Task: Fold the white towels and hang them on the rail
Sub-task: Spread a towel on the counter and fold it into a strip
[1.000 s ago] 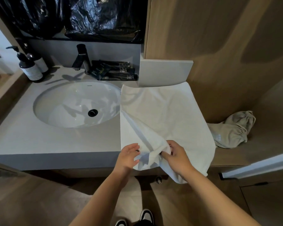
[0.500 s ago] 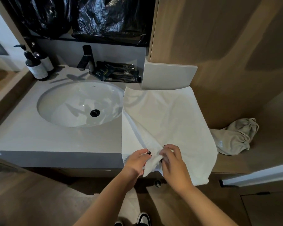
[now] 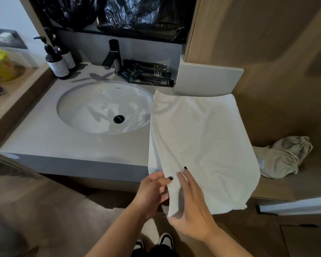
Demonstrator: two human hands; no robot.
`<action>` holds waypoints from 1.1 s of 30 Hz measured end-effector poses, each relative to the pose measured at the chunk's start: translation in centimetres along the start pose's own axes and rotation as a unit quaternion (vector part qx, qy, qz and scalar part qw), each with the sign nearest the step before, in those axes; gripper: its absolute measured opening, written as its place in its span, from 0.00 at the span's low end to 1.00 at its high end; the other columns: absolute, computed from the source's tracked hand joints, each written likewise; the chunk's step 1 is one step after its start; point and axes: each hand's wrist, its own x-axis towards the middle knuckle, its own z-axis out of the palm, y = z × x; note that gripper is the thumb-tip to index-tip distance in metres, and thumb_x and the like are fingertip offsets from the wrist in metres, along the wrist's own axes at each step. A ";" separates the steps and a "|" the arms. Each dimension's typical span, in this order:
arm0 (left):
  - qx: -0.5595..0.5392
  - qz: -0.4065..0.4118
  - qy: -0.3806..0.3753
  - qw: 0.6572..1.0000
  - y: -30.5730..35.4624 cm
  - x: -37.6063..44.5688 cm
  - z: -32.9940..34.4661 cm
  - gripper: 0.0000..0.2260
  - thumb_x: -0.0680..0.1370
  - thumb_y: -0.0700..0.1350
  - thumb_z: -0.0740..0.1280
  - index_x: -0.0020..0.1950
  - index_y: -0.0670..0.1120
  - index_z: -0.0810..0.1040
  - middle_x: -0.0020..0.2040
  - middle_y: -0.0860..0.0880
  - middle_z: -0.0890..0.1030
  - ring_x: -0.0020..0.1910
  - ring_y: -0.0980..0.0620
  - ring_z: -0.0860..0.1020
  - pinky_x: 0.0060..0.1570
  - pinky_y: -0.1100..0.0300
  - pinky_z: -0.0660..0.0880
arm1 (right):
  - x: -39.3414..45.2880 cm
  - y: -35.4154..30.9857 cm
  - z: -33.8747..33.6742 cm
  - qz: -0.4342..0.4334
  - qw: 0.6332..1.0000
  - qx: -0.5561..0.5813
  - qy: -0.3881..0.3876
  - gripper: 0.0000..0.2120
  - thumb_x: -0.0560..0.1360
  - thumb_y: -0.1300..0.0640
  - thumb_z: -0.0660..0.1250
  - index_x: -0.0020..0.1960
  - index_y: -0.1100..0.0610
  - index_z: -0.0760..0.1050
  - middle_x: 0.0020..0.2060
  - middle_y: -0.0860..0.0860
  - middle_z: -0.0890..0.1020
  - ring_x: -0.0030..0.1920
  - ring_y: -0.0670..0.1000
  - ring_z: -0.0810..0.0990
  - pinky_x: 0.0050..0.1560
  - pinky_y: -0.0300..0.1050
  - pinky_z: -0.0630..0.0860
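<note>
The grey surface [image 3: 44, 138] fills the left of the room, with an oval white sink [image 3: 104, 108] sunk into it and a black drain at the bottom. Wood panelling rises on the right above a lower wooden ledge [image 3: 304, 182]. A white towel [image 3: 202, 141] lies spread over the right end of the surface — its far edge sits just under a pale grey box-shaped block [image 3: 208, 80], and its near part hangs over the front edge toward the floor. On the ledge to the right, a crumpled beige cloth bag [image 3: 282, 156] lies just beside the towel's edge.

The left hand [image 3: 152, 191] holds the towel's near left edge from beneath, fingers curled, thumb pressed on the fabric. The right hand [image 3: 189, 210] pinches the fold of that same hanging edge — thumb under, fingers fairly straight across the top.

At the back stand a black tap [image 3: 112, 54], two dark pump bottles [image 3: 58, 60] to the left of it, and black sachets [image 3: 146, 73] stacked to the right of it.
</note>
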 end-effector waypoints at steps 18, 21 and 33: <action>0.237 0.005 0.145 0.961 -1.6 2.6 -3.7 0.08 0.78 0.39 0.68 0.54 0.51 0.77 0.50 0.53 0.84 0.54 0.53 0.80 0.61 0.51 0.74 | -2.0 -2.5 -3.4 0.112 0.970 0.214 0.027 0.21 0.79 0.44 0.52 0.67 0.49 0.74 0.55 0.42 0.81 0.57 0.41 0.78 0.60 0.34 0.72; 0.277 -0.001 0.131 0.952 -2.0 2.5 -3.9 0.04 0.80 0.41 0.67 0.52 0.49 0.77 0.52 0.47 0.83 0.53 0.48 0.81 0.60 0.47 0.77 | -2.0 -3.0 -3.7 0.110 0.970 0.215 0.036 0.16 0.82 0.49 0.54 0.63 0.51 0.76 0.46 0.38 0.78 0.47 0.38 0.77 0.50 0.29 0.69; 0.188 -0.024 0.092 0.978 -4.3 -0.1 -3.2 0.08 0.82 0.37 0.63 0.60 0.42 0.75 0.52 0.44 0.83 0.53 0.44 0.82 0.56 0.49 0.80 | -2.4 -4.6 -3.2 -0.130 0.991 -0.034 -0.016 0.19 0.78 0.56 0.58 0.66 0.55 0.77 0.61 0.51 0.81 0.59 0.51 0.81 0.60 0.45 0.78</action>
